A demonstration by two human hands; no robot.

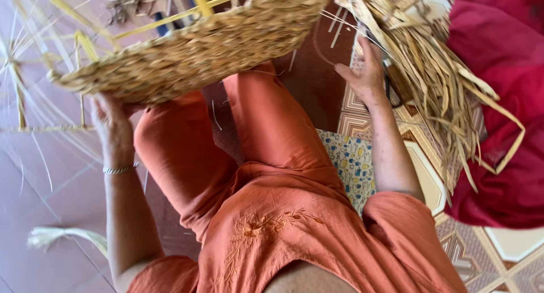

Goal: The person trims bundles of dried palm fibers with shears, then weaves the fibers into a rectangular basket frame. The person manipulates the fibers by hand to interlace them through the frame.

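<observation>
Tiled floor [34,174] strewn with dry straw [436,78]

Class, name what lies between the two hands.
In the head view, orange-trousered legs lie between the left hand and the right hand.

— How is the left hand [110,120] placed?
— It is raised from a bent elbow, fingers curled up against the underside of the woven basket [192,52]; a thin bracelet is worn at the wrist.

— And the right hand [365,72]?
— It is stretched out past the basket's right end, palm down, fingers spread.
</observation>
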